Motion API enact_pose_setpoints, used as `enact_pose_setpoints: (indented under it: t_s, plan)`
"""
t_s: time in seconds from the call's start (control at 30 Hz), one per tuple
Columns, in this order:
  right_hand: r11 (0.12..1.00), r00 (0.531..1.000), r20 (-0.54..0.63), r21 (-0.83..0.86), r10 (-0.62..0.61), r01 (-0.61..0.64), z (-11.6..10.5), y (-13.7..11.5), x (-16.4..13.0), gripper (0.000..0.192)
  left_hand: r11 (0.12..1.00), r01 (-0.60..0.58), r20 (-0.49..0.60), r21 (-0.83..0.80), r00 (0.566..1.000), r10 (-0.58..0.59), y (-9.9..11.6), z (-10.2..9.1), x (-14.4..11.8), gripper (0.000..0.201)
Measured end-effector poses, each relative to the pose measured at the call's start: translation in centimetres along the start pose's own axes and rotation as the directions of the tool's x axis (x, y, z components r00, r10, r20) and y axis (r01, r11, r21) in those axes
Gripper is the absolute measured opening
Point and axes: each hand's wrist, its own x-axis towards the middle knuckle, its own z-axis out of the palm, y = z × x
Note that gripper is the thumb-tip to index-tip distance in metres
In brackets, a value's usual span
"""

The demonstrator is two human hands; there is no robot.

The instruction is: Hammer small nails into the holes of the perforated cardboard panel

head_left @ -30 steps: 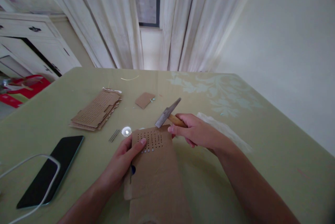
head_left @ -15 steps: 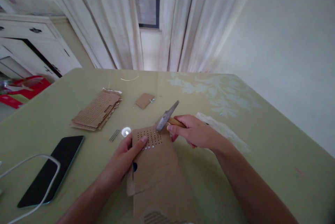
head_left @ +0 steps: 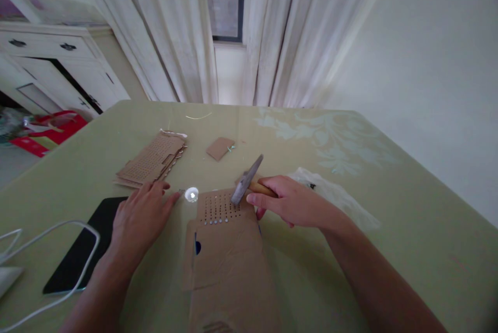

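Cardboard (head_left: 229, 271) in front middle | hammer (head_left: 246, 185) over cardboard's far part | phone (head_left: 70, 265) at left, cable (head_left: 97, 242) across it | stack (head_left: 151, 159) behind phone | plastic (head_left: 342, 198) at right | curtains (head_left: 163, 22) behind desk (head_left: 408, 208)

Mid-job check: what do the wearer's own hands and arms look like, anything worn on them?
The left hand and right hand are bare, without gloves. No sleeve, watch or bracelet shows on the left forearm or right forearm. I see no rings.
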Motion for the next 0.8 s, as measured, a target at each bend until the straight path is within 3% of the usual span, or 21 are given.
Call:
enact_pose_setpoints:
  t_s: [0.1,0.23,0.53,0.7,0.77,0.8]
  plan:
    - [1.0,1.0,0.003,-0.008,0.012,-0.012,0.0,-0.2,-0.1,0.033,0.999,-0.01,0.089,0.036,0.996,0.006,-0.8,0.6,0.2,0.046]
    - [1.0,1.0,-0.004,-0.027,-0.002,0.001,-0.3,-0.9,-0.6,0.033,0.999,-0.02,0.111,0.036,0.994,0.016,-0.6,0.8,0.6,0.032]
    - [0.994,0.997,-0.049,-0.09,-0.062,0.058,-0.5,-2.4,-2.1,0.037,0.999,-0.021,0.037,-0.04,0.999,0.022,0.0,1.4,0.4,0.026]
    - [0.991,0.994,-0.074,-0.113,-0.082,0.073,-0.8,-2.5,-2.4,0.032,0.975,-0.057,-0.049,-0.213,0.998,0.048,2.0,0.0,0.2,0.035]
    - [0.989,0.991,-0.089,-0.119,-0.096,0.085,-0.9,-2.5,-2.6,0.032,0.91,-0.12,-0.098,-0.396,0.991,0.088,3.5,-0.8,-0.7,0.039]
    - [0.988,0.99,-0.098,-0.124,-0.104,0.092,-1.0,-2.5,-2.7,0.032,0.832,-0.156,-0.128,-0.533,0.986,0.104,4.4,-1.2,-1.3,0.039]
